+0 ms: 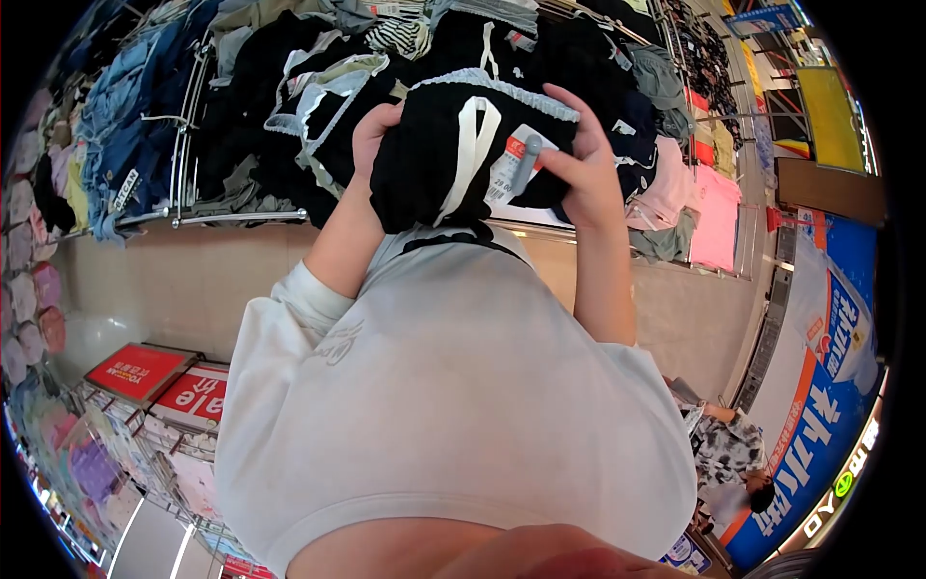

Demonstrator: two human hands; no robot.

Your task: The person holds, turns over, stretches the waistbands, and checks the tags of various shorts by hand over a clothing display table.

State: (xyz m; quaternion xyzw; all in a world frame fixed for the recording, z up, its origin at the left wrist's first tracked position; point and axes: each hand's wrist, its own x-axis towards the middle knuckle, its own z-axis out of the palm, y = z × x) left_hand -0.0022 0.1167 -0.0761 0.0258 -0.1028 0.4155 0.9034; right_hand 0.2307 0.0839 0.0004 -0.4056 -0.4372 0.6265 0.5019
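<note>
Both my hands hold a folded pair of black drawstring pants [420, 145] up in front of my chest. The pants have a pale grey elastic waistband and a white drawstring [470, 154]. My left hand [374, 135] grips the left side, with its fingers partly hidden behind the cloth. At the other side, my right hand [586, 159] is closed on the edge, its thumb by a grey security tag [527, 164]. A white and red price tag [506, 166] hangs beside that security tag. Leg length is hidden by the folds.
A metal-railed display bin [241, 220] heaped with dark clothes lies ahead. Jeans [145, 125] hang at the left, and pink garments [716, 217] lie at the right. Red sale signs [193, 391] stand behind on the left. Another person [728, 449] is at the lower right.
</note>
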